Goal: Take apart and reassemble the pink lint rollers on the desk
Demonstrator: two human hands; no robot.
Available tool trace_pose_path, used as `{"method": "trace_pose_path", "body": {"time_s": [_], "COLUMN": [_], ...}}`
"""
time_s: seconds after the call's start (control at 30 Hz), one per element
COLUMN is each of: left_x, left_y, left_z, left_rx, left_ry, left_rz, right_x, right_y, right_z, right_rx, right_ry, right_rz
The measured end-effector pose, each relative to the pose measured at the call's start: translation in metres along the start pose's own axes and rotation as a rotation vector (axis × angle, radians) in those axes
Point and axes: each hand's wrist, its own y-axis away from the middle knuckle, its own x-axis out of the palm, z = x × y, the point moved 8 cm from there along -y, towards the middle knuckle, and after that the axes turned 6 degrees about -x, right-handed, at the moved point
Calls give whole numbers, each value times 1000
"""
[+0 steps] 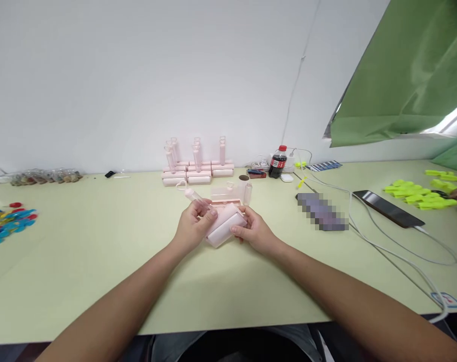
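Both my hands hold a pink lint roller (225, 226) just above the pale green table (100, 261). My left hand (192, 225) grips its left end, where the clear pink handle (195, 196) with a heart-shaped loop sticks up and to the left. My right hand (252, 230) closes on the roller's right side. Right behind the hands lie a few loose pink parts (228, 195) and a small clear tube (247, 192).
A group of finished pink rollers (198, 168) stands at the back by the wall. A cola bottle (278, 162), a phone (387, 207) on white cables, yellow-green clips (419, 195) at right, coloured pieces (7, 221) at left.
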Motion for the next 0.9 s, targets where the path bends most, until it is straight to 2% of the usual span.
{"method": "trace_pose_path", "body": {"time_s": [0.13,0.33,0.4,0.47,0.57,0.67,0.77,0.9], "left_x": [11,13,8,-3,-22,-28,-27,-26], "left_y": [0,-3,-5,-9,-12,-15,-16,-15], "left_z": [10,25,25,24,26,38,46,45], "left_rx": [-33,-128,-129,-105,-98,-199,-241,-231], "left_ry": [2,224,280,319,345,351,359,356], "left_rz": [110,55,-2,-110,-276,-338,-334,-343], "right_x": [-1,0,-1,-8,-33,-57,-59,-41], "right_y": [0,-2,-3,-5,-5,-5,-5,0], "right_z": [0,5,11,18,28,40,53,57], "right_rx": [-24,5,-12,-44,-95,-186,-298,-334], "right_ry": [8,18,27,37,53,82,207,607], "right_rz": [-14,-28,-39,-85,-260,-379,-307,-168]}}
